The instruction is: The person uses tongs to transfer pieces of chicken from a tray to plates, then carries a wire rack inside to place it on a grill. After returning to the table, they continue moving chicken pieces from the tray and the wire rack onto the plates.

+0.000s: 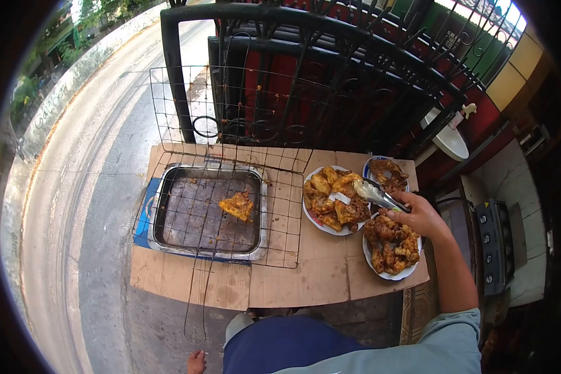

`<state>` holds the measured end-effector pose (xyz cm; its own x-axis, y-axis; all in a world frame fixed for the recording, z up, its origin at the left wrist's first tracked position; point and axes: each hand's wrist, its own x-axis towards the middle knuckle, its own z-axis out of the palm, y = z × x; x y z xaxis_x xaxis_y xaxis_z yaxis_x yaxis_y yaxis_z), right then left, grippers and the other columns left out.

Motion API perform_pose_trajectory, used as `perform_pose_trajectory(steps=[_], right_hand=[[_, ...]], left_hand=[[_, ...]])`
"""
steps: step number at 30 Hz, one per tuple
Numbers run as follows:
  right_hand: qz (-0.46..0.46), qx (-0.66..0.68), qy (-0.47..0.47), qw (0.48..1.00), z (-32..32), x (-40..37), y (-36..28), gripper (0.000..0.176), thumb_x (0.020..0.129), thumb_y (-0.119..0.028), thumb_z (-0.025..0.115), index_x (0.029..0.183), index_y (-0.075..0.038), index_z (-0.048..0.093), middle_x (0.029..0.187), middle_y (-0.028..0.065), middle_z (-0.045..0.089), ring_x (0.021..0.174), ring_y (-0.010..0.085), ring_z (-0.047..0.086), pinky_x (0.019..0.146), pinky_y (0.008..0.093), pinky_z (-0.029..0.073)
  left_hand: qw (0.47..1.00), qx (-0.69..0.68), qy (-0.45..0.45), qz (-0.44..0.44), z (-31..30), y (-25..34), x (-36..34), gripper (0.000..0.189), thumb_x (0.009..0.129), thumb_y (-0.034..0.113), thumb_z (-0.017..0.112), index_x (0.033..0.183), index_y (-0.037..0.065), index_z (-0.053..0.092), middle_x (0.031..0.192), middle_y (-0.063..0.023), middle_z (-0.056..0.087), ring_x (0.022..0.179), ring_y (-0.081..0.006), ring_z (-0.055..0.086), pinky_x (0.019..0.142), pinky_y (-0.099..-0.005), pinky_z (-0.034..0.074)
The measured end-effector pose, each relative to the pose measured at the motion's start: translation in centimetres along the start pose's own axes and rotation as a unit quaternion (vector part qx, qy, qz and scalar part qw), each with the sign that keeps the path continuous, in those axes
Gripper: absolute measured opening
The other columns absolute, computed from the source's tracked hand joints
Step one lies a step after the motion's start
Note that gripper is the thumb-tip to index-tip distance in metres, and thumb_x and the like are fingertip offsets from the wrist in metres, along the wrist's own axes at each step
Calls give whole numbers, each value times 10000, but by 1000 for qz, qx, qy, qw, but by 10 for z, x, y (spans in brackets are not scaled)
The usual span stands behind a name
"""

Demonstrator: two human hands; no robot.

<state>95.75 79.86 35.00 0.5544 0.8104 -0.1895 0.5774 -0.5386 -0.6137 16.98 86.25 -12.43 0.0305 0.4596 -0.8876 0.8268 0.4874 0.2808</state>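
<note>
By the right hand, a pair of metal tongs is held, with its handle firmly enclosed in the grip. The tips are brought onto a browned meat piece, which lies ahead and to the left of this hand, on a white plate filled with similar pieces; whether it is pinched there cannot be told. Just beyond the right hand, more meat is held by a blue-edged plate, and on the near side, just below the same hand, a third plate is well filled.

The left hand is kept low, well apart from the right one. Its fingers seem to be curled, but whether anything is gripped by them cannot be told. Ahead of it, an unfolded wire grill is laid over a metal tray, with one long handle pointed toward this hand. A single yellowish-brown piece is carried on the wires. Between the hands, flattened cardboard is spread under the plates.
</note>
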Motion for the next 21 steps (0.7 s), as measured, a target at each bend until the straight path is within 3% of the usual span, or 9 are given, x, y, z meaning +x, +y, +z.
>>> perform_pose_trajectory(steps=[2,5,7,8,9,15,21], right_hand=[[17,-21,14,1000,0,-29,-17,501,786,-231,778,1169,46,612,998,119,647,895,205,609,790,331,482],[47,-92,60,993,7,-65,-17,515,760,-235,789,1168,28,618,965,138,631,874,249,610,772,357,474],[63,-143,93,983,5,-78,-18,519,747,-242,794,1166,14,624,936,145,619,856,272,607,761,370,469],[79,-161,95,979,3,-83,-21,518,744,-245,791,1171,-1,629,920,152,615,856,302,613,762,390,471],[94,-178,97,975,2,-87,-22,517,741,-249,789,1175,-16,635,903,158,611,855,331,618,762,411,474],[113,-165,139,970,-9,-92,-12,515,752,-257,777,1182,-18,625,914,139,612,850,302,614,741,393,469],[116,-249,98,956,6,-87,-34,512,745,-245,777,1191,-48,618,973,130,605,929,343,631,767,447,492]], left_hand=[[992,96,17,80,1,1,2,472,915,150,534,1384,117,494,1370,-113,517,894,-210,617,651,-337,540],[995,67,14,70,4,0,27,460,915,143,522,1375,123,508,1343,-117,532,896,-212,622,676,-341,547],[998,-56,13,-9,-9,37,-6,520,926,282,559,1401,101,449,1311,-110,553,975,-281,615,777,-419,522],[992,-117,20,-47,-20,97,-57,572,931,352,578,1414,90,419,1296,-106,563,1014,-316,611,827,-458,509],[993,-112,17,-45,-23,103,-54,572,931,352,578,1414,90,419,1296,-106,563,1014,-316,611,827,-458,509],[995,-97,27,-23,-34,114,-41,582,932,351,583,1416,76,411,1288,-111,566,1000,-316,617,811,-457,516],[993,-115,24,-23,-36,110,-35,601,930,362,589,1425,77,401,1287,-126,563,1019,-341,614,812,-471,517]])
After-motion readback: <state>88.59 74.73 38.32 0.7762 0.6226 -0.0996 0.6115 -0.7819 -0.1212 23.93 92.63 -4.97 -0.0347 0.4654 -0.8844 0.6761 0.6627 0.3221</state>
